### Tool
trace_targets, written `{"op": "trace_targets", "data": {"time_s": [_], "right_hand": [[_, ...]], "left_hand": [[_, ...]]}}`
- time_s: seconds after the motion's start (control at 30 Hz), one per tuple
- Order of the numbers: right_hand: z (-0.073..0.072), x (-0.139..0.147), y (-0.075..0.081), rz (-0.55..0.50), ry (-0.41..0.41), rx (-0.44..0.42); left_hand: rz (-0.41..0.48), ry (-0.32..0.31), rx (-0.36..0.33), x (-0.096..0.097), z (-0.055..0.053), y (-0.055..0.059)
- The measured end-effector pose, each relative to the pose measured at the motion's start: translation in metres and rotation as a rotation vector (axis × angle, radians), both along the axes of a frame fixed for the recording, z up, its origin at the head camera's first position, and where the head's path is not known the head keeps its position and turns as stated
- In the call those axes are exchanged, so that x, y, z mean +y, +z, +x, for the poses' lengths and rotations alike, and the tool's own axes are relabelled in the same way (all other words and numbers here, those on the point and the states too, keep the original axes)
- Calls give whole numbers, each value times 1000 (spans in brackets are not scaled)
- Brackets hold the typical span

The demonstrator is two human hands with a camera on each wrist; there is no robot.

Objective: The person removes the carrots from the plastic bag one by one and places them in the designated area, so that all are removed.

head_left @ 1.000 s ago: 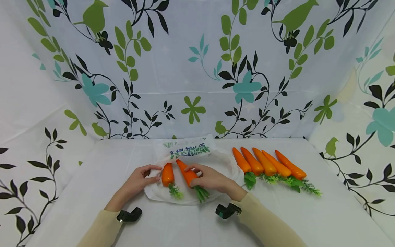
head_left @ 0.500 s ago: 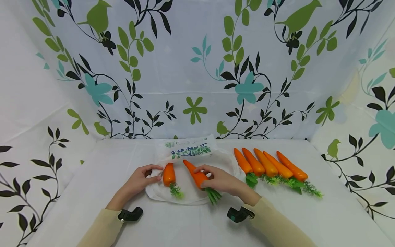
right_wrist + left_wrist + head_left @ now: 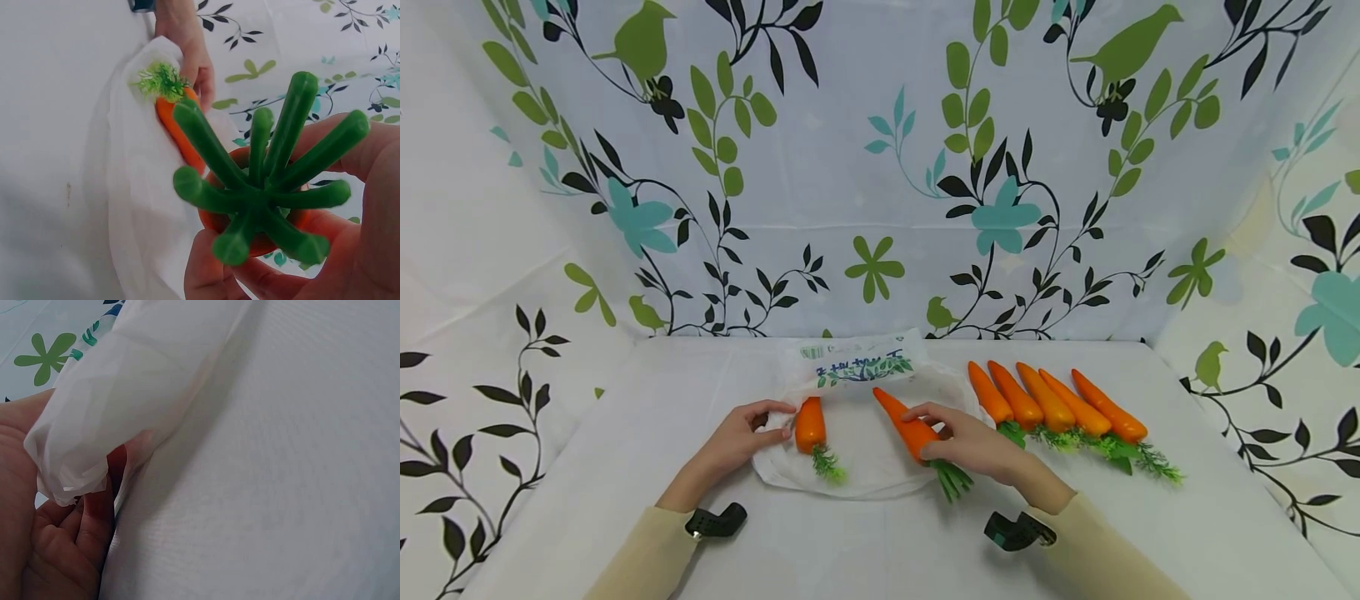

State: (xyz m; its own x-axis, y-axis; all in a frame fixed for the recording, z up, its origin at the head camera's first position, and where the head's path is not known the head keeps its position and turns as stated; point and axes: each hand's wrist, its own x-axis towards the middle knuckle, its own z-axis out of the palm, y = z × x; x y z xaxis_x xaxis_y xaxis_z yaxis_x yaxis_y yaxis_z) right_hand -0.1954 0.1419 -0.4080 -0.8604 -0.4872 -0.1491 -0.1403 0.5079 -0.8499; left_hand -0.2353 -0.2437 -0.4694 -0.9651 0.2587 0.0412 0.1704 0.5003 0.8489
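Note:
A white plastic bag (image 3: 867, 467) with printed lettering and a tree lies on the table. My left hand (image 3: 743, 440) pinches the bag's left edge; in the left wrist view the bag film (image 3: 134, 381) is bunched between thumb and fingers. Beside those fingers an orange carrot (image 3: 810, 427) with feathery green leaves lies on the bag. My right hand (image 3: 973, 446) grips another orange carrot (image 3: 906, 425) over the right part of the bag. That carrot's thick green stalks (image 3: 259, 190) face the right wrist camera, and its tip points away from me.
Several more carrots (image 3: 1051, 404) lie in a slanted row to the right of the bag, their green tops (image 3: 1108, 443) towards me. The white table (image 3: 820, 550) ends at a patterned cloth (image 3: 820, 167) hanging behind. Black devices are strapped to both wrists.
My right hand has moved to the right with its carrot, away from the carrot at the left. The left hand has kept its place at the bag's edge.

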Motion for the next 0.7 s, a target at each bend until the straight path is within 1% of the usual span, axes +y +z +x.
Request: {"op": "trace_targets", "data": {"time_s": [0.17, 0.43, 0.6, 0.7], "right_hand": [[8, 14, 4, 25, -19, 18], [22, 37, 15, 56, -33, 47], [28, 52, 20, 88, -63, 78], [30, 62, 22, 115, -100, 83]], "left_hand": [[-5, -5, 5, 0, 0, -1], [-13, 3, 5, 0, 0, 0], [-10, 5, 4, -1, 0, -1], [-4, -1, 5, -1, -1, -2]]}}
